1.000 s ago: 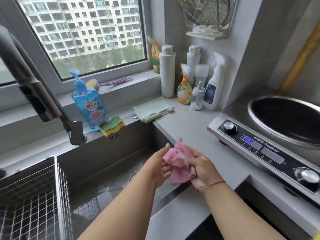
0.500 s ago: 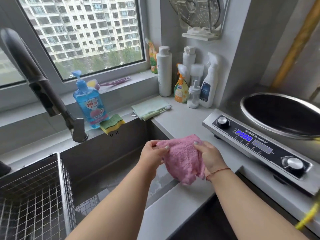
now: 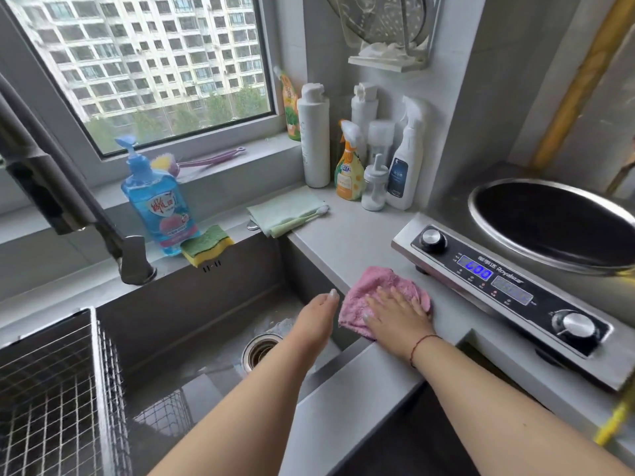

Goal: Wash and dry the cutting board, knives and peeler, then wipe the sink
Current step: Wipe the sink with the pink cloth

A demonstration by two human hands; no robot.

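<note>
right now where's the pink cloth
Head view, right of centre: the pink cloth lies on the counter beside the sink, under the right hand.

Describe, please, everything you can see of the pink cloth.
The pink cloth is a fluffy, terry-like rag, crumpled rather than neatly folded, lying on the grey countertop at the sink's right edge, just before the induction cooker. The right hand presses flat on it, fingers straight. The left hand hovers beside it.

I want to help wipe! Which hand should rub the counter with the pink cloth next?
The right hand. It already lies flat on the pink cloth on the counter. The left hand hangs over the sink, touching nothing.
</note>
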